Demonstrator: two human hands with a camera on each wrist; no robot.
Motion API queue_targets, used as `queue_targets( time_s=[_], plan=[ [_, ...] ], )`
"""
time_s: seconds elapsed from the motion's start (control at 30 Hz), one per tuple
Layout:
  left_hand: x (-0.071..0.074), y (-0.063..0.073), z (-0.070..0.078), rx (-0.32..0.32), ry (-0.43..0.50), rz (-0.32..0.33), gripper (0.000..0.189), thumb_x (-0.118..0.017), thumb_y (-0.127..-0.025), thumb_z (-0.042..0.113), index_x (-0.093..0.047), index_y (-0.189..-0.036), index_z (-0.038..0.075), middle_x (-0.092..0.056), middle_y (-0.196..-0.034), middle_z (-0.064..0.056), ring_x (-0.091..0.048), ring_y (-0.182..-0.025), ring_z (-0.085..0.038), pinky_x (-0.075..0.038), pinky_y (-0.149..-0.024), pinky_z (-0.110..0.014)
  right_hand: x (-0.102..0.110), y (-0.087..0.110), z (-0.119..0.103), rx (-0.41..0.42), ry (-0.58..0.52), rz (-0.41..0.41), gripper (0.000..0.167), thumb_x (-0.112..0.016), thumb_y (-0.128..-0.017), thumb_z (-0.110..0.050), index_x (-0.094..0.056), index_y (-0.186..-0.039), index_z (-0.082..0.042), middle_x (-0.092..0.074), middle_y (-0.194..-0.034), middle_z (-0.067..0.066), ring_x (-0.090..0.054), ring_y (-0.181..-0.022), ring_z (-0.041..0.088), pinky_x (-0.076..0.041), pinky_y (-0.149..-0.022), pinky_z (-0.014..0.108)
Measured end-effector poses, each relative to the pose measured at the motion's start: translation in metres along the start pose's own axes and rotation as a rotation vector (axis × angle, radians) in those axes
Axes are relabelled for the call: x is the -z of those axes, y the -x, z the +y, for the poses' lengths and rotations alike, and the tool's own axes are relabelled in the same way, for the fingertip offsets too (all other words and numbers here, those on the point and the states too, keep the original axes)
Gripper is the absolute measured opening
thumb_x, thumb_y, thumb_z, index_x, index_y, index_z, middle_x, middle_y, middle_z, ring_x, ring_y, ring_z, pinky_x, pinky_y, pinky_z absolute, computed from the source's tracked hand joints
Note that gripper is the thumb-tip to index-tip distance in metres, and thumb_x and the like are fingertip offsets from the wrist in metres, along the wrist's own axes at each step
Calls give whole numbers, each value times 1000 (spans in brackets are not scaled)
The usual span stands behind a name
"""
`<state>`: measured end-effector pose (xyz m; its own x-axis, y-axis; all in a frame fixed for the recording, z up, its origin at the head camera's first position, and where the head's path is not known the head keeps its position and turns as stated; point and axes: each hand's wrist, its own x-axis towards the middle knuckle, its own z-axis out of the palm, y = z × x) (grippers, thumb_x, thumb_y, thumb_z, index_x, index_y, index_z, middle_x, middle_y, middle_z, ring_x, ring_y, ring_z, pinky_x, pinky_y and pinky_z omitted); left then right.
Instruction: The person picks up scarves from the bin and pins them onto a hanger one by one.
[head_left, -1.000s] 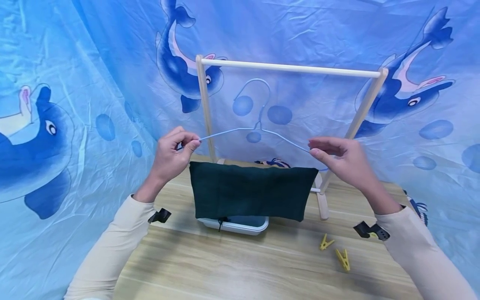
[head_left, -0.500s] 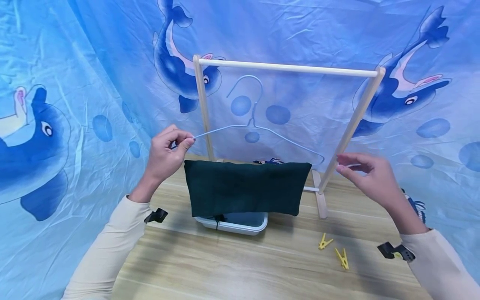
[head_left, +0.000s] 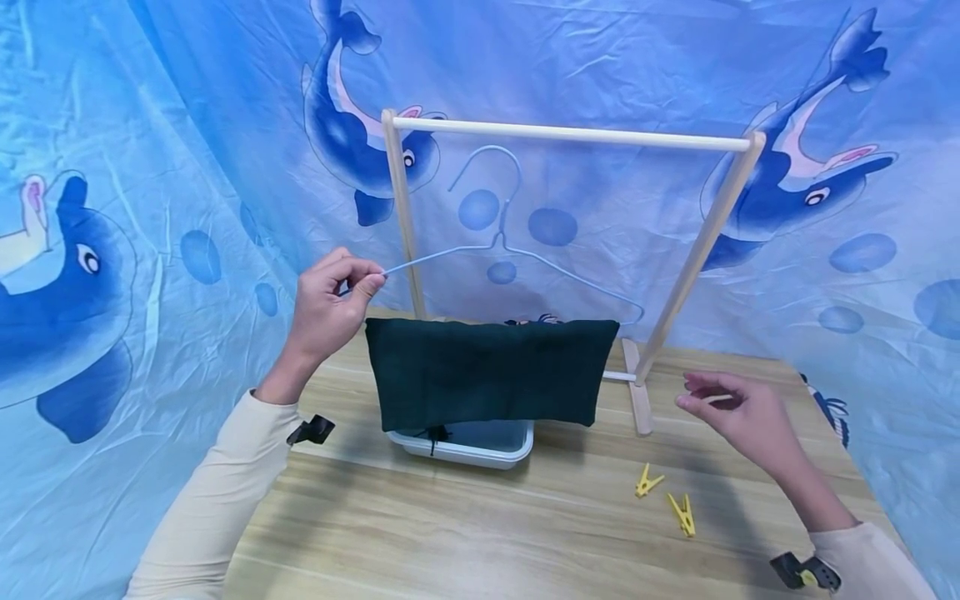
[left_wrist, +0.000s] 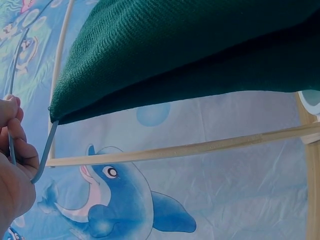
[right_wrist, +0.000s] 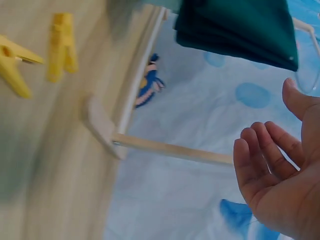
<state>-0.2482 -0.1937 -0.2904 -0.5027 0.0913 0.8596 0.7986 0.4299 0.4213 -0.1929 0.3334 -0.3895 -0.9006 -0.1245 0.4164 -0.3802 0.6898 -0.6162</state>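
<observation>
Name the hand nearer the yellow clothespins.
Right. In the head view, the right hand is above and right of the yellow clothespins; the left hand grips the hanger, far to their left.

We see matt, finely ribbed cloth [head_left: 491, 371], a smooth wire hanger [head_left: 501, 237], a pale, matt wooden rack [head_left: 696, 260], a wood-grained tabletop [head_left: 480, 533] with soft sheen, plastic clothespins [head_left: 686, 522], a smooth plastic tub [head_left: 468, 454] and a creased, faintly glossy backdrop sheet [head_left: 630, 67].
</observation>
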Motion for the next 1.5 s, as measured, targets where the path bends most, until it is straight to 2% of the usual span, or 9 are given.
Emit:
queue_targets(
  time_s=[0.27, 0.5, 0.7, 0.87, 0.97, 1.1, 1.5],
  plan=[
    [2, 0, -2, -25, 11, 7, 5, -73, -87, -11, -75, -91, -8, -51, -71, -8, -43, -71, -9, -32, -62, -22, -16, 32, 23, -152, 67, -67, 41, -81, -90, -33, -74, -119, -5, -77, -102, 12, -67, -79, -1, -55, -64, 20],
    [4, 1, -4, -38, 14, 11, 3, -74, -87, -10, -73, -89, -10, -50, -70, -7, -42, -70, -8, -30, -61, -22, -29, 57, 36, -293, 168, -140, 56, -80, -86, -50, -75, -118, -4, -77, -97, 5, -69, -83, 12, -51, -64, 23],
    [5, 1, -5, -38, -2, 3, 7, -73, -86, -13, -75, -91, -7, -50, -71, -7, -42, -70, -9, -30, -60, -21, -40, 72, 39, -343, 182, -210, 60, -82, -84, -49, -74, -117, 0, -75, -93, 2, -69, -82, 14, -52, -63, 24],
    [5, 2, -6, -33, -1, 1, 4, -74, -87, -10, -74, -92, -9, -51, -72, -7, -42, -71, -9, -31, -61, -22, -45, 81, 41, -405, 187, -247, 65, -82, -82, -54, -73, -118, 0, -74, -94, 2, -68, -81, 13, -52, -63, 25],
    [5, 3, -6, -35, -3, -1, 4, -74, -88, -10, -74, -91, -9, -52, -72, -7, -42, -70, -9, -31, -61, -22, -48, 85, 42, -411, 187, -257, 67, -83, -80, -53, -72, -120, 0, -75, -96, 4, -69, -83, 15, -53, -63, 26],
    [5, 3, -7, -36, -2, 2, 8, -73, -86, -13, -75, -91, -7, -51, -71, -7, -42, -70, -9, -31, -61, -22, -52, 89, 45, -422, 193, -279, 70, -84, -79, -53, -71, -123, 0, -74, -97, 4, -67, -84, 17, -52, -63, 27],
    [4, 3, -7, -37, 6, 3, 7, -73, -86, -12, -75, -90, -7, -52, -70, -7, -41, -70, -11, -29, -60, -22, -62, 91, 49, -462, 244, -326, 72, -85, -76, -55, -71, -120, 0, -63, -84, -2, -60, -76, 13, -43, -59, 27]
  ],
)
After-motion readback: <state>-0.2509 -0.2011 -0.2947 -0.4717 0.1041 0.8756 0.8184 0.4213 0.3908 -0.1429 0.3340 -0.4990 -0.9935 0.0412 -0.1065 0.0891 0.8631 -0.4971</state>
